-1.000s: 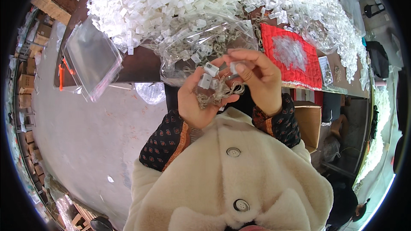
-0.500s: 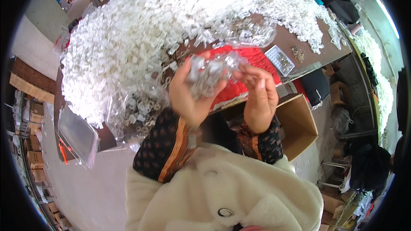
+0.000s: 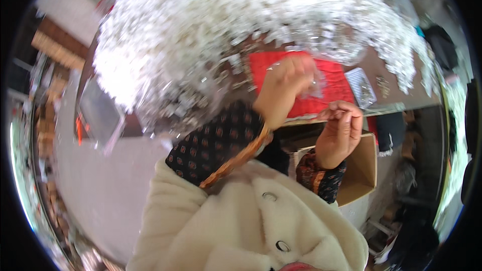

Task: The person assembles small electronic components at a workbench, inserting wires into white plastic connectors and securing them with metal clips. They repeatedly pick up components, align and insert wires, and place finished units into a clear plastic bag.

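My left hand (image 3: 287,81) is over the red cloth (image 3: 331,78) on the table, knuckles up and smeared by motion. A crumpled clear plastic bag (image 3: 316,89) shows beside its fingers; whether they grip it is hidden. Near the table's front edge, my right hand (image 3: 341,133) is raised with the fingers curled and the thumb drawn against them. Anything in that pinch is too small to make out. Just right of the cloth lies a white compartment tray (image 3: 360,88) with small pieces in it.
A huge heap of small clear and white plastic pieces (image 3: 201,25) covers the back and left of the table. Small metallic pieces (image 3: 382,86) lie right of the tray. Below the front edge stands an open cardboard box (image 3: 361,170). A clear plastic sheet (image 3: 102,113) lies at the left corner.
My left hand has turned over and moved right, from holding up a clear bag of pieces to above the red cloth. My right hand has drawn apart from it. The view has shifted.
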A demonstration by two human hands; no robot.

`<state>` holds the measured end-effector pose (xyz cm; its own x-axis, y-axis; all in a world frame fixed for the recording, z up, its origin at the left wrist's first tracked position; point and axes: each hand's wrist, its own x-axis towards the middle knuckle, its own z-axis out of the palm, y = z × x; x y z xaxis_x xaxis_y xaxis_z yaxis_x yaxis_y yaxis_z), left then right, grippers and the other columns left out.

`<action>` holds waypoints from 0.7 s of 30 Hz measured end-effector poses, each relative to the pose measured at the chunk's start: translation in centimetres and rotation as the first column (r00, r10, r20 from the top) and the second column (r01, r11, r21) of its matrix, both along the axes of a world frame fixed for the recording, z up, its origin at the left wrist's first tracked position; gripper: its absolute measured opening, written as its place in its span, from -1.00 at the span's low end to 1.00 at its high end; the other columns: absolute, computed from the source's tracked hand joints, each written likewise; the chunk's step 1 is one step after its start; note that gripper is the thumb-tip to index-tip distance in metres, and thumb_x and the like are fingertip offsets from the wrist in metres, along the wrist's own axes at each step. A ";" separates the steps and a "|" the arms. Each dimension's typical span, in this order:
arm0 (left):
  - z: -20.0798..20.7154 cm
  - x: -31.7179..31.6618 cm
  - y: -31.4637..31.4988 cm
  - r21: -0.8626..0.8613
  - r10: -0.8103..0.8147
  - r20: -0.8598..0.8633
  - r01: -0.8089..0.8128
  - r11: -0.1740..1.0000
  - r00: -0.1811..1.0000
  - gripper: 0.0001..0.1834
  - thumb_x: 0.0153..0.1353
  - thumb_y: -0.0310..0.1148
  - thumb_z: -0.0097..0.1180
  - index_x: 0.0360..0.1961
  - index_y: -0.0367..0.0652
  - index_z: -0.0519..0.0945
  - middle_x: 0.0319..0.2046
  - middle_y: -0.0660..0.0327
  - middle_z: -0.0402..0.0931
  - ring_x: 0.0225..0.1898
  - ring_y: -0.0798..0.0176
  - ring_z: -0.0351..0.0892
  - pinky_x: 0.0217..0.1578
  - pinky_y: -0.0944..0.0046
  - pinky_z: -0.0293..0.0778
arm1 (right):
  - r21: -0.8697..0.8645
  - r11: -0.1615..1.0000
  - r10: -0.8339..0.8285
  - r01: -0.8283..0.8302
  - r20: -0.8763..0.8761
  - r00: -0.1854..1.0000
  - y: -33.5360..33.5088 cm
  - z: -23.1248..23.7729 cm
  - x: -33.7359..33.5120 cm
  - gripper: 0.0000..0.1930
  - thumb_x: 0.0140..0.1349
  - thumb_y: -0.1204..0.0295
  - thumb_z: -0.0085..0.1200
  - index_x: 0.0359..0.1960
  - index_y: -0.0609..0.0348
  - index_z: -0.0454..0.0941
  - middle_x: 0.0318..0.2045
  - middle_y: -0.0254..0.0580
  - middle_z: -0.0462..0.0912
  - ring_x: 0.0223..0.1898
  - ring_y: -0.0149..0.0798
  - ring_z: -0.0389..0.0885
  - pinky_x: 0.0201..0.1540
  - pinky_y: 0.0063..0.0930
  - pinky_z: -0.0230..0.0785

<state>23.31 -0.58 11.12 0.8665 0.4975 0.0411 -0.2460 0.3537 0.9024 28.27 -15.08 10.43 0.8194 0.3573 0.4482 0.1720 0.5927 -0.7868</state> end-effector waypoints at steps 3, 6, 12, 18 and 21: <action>-2.8 -11.3 -0.2 -0.011 -0.007 -0.002 0.007 1.000 1.000 -0.78 0.29 -0.51 -0.04 -0.11 -0.38 0.54 -0.22 0.03 0.60 -0.18 0.17 0.61 -0.13 0.22 0.54 | -0.107 0.966 0.248 -0.235 0.130 0.960 2.5 0.5 -2.5 -0.80 0.44 0.46 -0.11 -0.11 0.38 0.49 -0.19 -0.05 0.60 -0.30 -0.32 0.57 -0.15 -0.44 0.46; -5.3 -18.6 0.7 -0.154 0.380 0.064 -0.367 0.917 0.923 -0.80 0.28 -0.50 -0.09 -0.15 -0.37 0.51 -0.23 -0.01 0.59 -0.17 0.14 0.60 -0.09 0.18 0.52 | -0.370 0.756 0.578 -0.540 -0.010 0.816 5.6 0.6 -6.5 -0.82 0.33 0.67 -0.04 -0.08 0.36 0.55 -0.17 -0.12 0.61 -0.20 -0.33 0.63 -0.11 -0.47 0.50; -7.4 -24.6 3.1 -0.371 0.483 -0.034 -0.460 0.806 0.875 -0.62 0.28 -0.47 -0.10 0.11 -0.36 0.33 0.04 -0.07 0.46 0.09 0.00 0.50 0.16 0.04 0.40 | -0.720 0.693 0.626 -0.036 0.577 0.524 17.4 -3.3 -12.6 -0.62 0.17 0.54 0.10 0.06 0.16 0.46 -0.11 0.05 0.54 -0.13 0.06 0.60 -0.15 -0.18 0.51; -8.0 -25.7 4.1 -0.516 0.383 -0.065 -0.359 0.778 0.921 -0.64 0.29 -0.50 -0.08 0.11 -0.34 0.34 0.05 -0.08 0.46 0.12 -0.05 0.48 0.16 0.01 0.40 | -0.860 0.372 0.754 0.350 0.499 0.426 20.9 -6.3 -13.9 -0.51 0.08 0.41 0.15 0.12 -0.02 0.43 0.01 0.21 0.41 -0.10 0.21 0.54 -0.12 -0.03 0.46; -8.3 -25.9 4.4 -0.573 0.357 -0.072 -0.331 0.749 0.932 -0.65 0.34 -0.42 -0.07 0.10 -0.35 0.35 0.06 -0.08 0.45 0.14 -0.07 0.46 0.16 -0.01 0.40 | -0.801 0.510 0.684 0.313 0.598 0.417 21.5 -7.3 -13.1 -0.61 0.00 0.47 0.17 -0.06 0.00 0.48 -0.08 0.10 0.51 -0.11 0.16 0.56 -0.14 -0.08 0.46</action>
<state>-2.58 3.87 2.80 0.6362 0.7047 -0.3140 -0.4821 0.6808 0.5514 15.14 6.42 3.11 0.0712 0.9766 0.2030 0.9286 0.0094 -0.3710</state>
